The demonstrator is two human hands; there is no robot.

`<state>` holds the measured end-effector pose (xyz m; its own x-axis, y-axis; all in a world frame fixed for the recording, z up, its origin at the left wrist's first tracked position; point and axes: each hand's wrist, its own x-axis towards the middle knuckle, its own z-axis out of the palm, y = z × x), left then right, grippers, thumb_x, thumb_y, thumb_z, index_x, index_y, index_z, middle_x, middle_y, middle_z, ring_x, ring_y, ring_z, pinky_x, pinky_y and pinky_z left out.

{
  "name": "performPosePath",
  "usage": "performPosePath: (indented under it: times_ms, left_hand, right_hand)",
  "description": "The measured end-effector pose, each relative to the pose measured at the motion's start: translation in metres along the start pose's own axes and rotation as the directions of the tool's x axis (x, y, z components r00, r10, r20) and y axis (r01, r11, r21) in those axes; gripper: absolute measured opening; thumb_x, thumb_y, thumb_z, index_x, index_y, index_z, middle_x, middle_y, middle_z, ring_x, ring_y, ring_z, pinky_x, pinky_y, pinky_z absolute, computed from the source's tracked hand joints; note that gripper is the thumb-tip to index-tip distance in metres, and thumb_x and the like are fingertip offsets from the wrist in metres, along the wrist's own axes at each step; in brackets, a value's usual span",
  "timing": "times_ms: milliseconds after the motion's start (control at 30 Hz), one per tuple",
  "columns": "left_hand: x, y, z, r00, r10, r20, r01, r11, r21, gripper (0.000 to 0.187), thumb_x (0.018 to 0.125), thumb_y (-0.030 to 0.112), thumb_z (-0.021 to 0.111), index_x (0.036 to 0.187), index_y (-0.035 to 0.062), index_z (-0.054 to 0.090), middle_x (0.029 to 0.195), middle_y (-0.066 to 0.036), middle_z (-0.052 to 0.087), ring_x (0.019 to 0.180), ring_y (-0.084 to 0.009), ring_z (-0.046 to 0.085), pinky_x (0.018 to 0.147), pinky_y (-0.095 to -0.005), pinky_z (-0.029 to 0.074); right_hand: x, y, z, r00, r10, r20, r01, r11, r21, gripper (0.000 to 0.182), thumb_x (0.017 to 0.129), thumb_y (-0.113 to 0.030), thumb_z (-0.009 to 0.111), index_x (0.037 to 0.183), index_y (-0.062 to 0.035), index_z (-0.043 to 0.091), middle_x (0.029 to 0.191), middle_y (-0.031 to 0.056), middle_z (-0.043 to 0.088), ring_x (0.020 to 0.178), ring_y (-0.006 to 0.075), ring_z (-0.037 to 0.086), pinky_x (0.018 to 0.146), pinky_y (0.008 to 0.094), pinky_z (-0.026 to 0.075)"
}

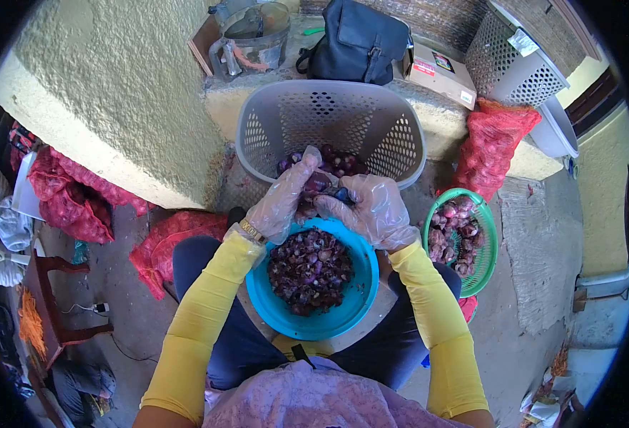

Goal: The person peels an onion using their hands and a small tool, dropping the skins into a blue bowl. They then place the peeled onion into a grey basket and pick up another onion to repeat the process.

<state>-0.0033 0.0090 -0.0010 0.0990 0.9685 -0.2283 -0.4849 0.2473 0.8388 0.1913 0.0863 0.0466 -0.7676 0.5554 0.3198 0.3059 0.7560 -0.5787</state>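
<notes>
My left hand point(286, 198), in a clear plastic glove, holds a dark red onion point(318, 182) above the far rim of a blue basin point(366, 299). Close on its right, my right hand point(375, 208), gloved too, has its fingers wrapped round a small tool with a dark blue handle point(341, 194) against the onion. The tool's blade is hidden. Dark onion pieces and peels point(311, 271) fill the middle of the basin between my knees. Behind my hands stands a grey perforated basket point(328, 96) with purple onions point(343, 162) at its bottom.
A green basket point(495, 264) of onions stands at the right, with a red mesh sack point(493, 146) behind it. More red sacks point(179, 239) lie at the left. A black bag point(357, 43), a cardboard box point(439, 75) and a bucket point(257, 36) sit on the back ledge.
</notes>
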Motion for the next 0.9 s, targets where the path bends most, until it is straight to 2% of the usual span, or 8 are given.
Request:
performPosePath:
  times_ms: [67,167,500,700,767,800,867,900]
  left_hand:
    - [0.001,0.0,0.006,0.989,0.056,-0.137,-0.059,0.998,-0.012,0.057,0.108,0.061,0.051,0.119,0.0084,0.068,0.105,-0.004,0.071,0.094,-0.0111,0.067,0.078,-0.0272,0.056]
    - [-0.005,0.01,0.013,0.984,0.067,-0.163,-0.073,0.997,-0.035,0.067,0.105,0.068,0.05,0.12,0.0047,0.069,0.11,-0.009,0.074,0.098,-0.0173,0.071,0.086,-0.0324,0.06]
    - [-0.009,0.014,0.02,0.99,0.09,-0.111,-0.097,0.994,-0.054,0.065,0.104,0.066,0.053,0.122,0.005,0.067,0.109,-0.011,0.073,0.102,-0.0195,0.07,0.089,-0.0362,0.06]
    - [-0.002,0.008,0.01,0.987,0.052,-0.15,-0.072,0.99,-0.125,0.067,0.103,0.068,0.055,0.118,0.0044,0.07,0.1,-0.008,0.072,0.096,-0.0184,0.07,0.085,-0.0332,0.059]
    - [-0.005,0.012,0.002,0.981,0.012,-0.191,-0.018,0.999,-0.03,0.062,0.102,0.068,0.057,0.117,0.0094,0.069,0.098,-0.002,0.07,0.086,-0.0107,0.067,0.074,-0.027,0.055]
    - [-0.006,0.013,0.003,0.981,0.012,-0.191,-0.018,0.999,-0.029,0.062,0.102,0.068,0.057,0.117,0.0094,0.069,0.098,-0.002,0.07,0.086,-0.0107,0.067,0.074,-0.027,0.055]
    - [-0.008,0.017,0.007,0.963,0.045,-0.266,-0.052,0.999,-0.017,0.066,0.1,0.071,0.058,0.118,0.0085,0.07,0.098,-0.003,0.071,0.084,-0.0104,0.067,0.071,-0.0263,0.055]
    - [-0.008,0.018,0.009,0.963,0.046,-0.267,-0.052,0.999,-0.017,0.066,0.1,0.071,0.058,0.118,0.0085,0.07,0.098,-0.003,0.071,0.084,-0.0104,0.067,0.071,-0.0263,0.055]
  right_hand:
    - [0.0,0.005,0.005,0.999,-0.035,-0.025,0.031,0.99,-0.141,0.046,0.091,-0.05,0.078,0.086,-0.0047,0.073,0.075,0.019,0.068,0.073,0.0413,0.07,0.067,0.0491,0.054]
    - [0.0,0.002,0.006,0.996,-0.084,0.013,0.085,0.967,-0.242,0.05,0.089,-0.054,0.078,0.082,-0.0049,0.071,0.073,0.017,0.068,0.07,0.0394,0.07,0.063,0.0493,0.054]
    - [0.0,0.005,0.013,0.984,-0.157,0.085,0.175,0.942,-0.287,0.057,0.089,-0.06,0.075,0.075,-0.005,0.067,0.069,0.0159,0.066,0.067,0.0382,0.07,0.061,0.0492,0.055]
    - [-0.002,0.004,0.014,0.972,-0.2,0.126,0.227,0.94,-0.253,0.056,0.088,-0.06,0.075,0.077,-0.0059,0.07,0.068,0.0135,0.067,0.067,0.037,0.07,0.062,0.0487,0.055]
    - [-0.001,0.003,0.018,0.944,-0.319,0.077,0.329,0.922,-0.207,0.049,0.092,-0.056,0.073,0.08,-0.0089,0.074,0.069,0.0153,0.068,0.067,0.0372,0.07,0.064,0.0484,0.055]
    - [-0.002,0.002,0.016,0.944,-0.32,0.077,0.329,0.922,-0.206,0.049,0.092,-0.056,0.073,0.08,-0.0089,0.074,0.069,0.0153,0.068,0.067,0.0372,0.07,0.064,0.0484,0.055]
    - [-0.003,-0.001,0.007,0.934,-0.195,0.3,0.269,0.935,-0.232,0.054,0.084,-0.062,0.078,0.081,-0.0083,0.074,0.071,0.0135,0.068,0.07,0.0369,0.071,0.067,0.0483,0.055]
    - [-0.003,-0.002,0.003,0.934,-0.195,0.3,0.27,0.935,-0.232,0.054,0.084,-0.062,0.078,0.081,-0.0083,0.074,0.071,0.0135,0.068,0.07,0.0369,0.071,0.067,0.0483,0.055]
